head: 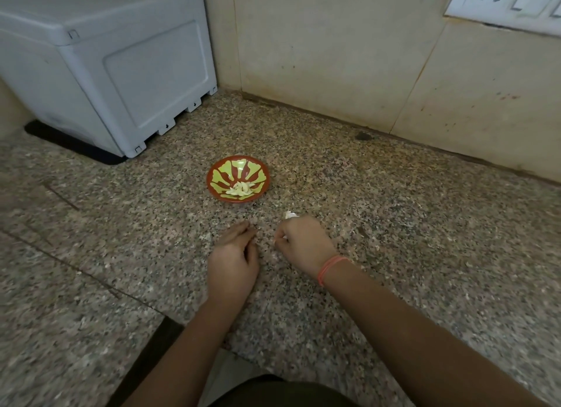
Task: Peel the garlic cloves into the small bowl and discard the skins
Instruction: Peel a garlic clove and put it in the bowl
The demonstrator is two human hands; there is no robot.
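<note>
A smooth grey plastic box [103, 63] sits at far left on a speckled granite bench [394, 200]. The left hand [233, 257] rests flat, fingers loosely together. Beyond it, a small round red-and-yellow bowl [212, 175] holds pale peeled garlic cloves [239, 189]. The right hand [300, 242] has its fingers clamped round white papery skins [290, 214]. Beige wall tiles [334, 57] stand behind, and a white switch plate [504, 2] is at upper right.
</note>
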